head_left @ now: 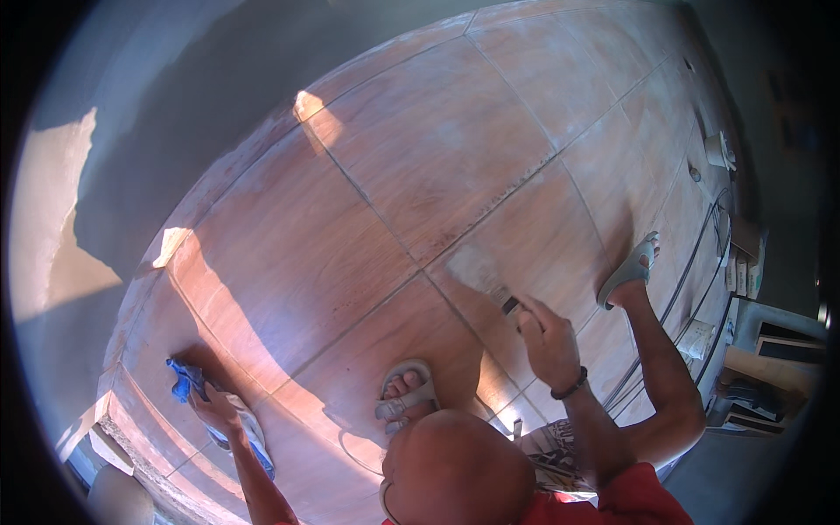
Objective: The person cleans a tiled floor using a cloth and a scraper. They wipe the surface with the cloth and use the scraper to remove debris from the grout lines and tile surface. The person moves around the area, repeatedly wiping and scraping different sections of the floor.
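My right hand (549, 343), with a dark band on its wrist, is closed round the handle of a paintbrush (503, 298). The pale bristles point away to the left and are blurred over the tiled floor (420, 149), close to a joint between tiles. At the lower left, my left hand (213, 409) grips a blue and white cloth (185, 379), resting low by the floor's edge; part of the cloth trails out beside my wrist.
My sandalled feet (408, 392) stand on the tiles, knees bent. Black cables (685, 284) run along the right side, near a white container (697, 339), boxes (742, 273) and a cluttered shelf (770, 367). A grey wall (201, 96) with sunlit patches rises at the left.
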A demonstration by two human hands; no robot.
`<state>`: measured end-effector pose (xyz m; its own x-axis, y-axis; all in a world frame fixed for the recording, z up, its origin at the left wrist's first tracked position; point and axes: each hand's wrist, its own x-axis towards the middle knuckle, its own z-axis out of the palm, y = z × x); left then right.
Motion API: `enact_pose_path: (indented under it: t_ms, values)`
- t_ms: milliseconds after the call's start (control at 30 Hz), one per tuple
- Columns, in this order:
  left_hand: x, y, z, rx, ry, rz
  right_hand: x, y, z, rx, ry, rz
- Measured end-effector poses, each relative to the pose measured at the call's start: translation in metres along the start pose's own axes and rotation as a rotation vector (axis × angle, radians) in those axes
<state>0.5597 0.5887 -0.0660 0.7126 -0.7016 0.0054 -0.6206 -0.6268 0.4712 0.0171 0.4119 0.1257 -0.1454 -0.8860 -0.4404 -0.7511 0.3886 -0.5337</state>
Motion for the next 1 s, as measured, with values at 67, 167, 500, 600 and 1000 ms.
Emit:
enact_pose_path:
  t_ms: [67,167,500,600,1000]
  values:
    - [0.025,0.073,0.02,-0.08,-0.094,0.214,0.022,0.045,-0.026,0.01,0.267,-0.142]
    - [0.047,0.207,0.072,-0.264,-0.297,0.425,0.039,0.08,-0.073,0.001,0.394,0.007]
    - [0.074,0.508,0.276,0.012,-0.392,1.062,0.037,0.111,-0.11,0.119,0.59,0.175]
    - [0.037,0.592,0.325,0.036,-0.454,1.213,0.027,0.126,-0.112,0.112,0.643,0.274]
    - [-0.076,0.598,0.303,-0.103,-1.056,1.882,0.027,0.13,-0.107,0.131,0.695,0.209]
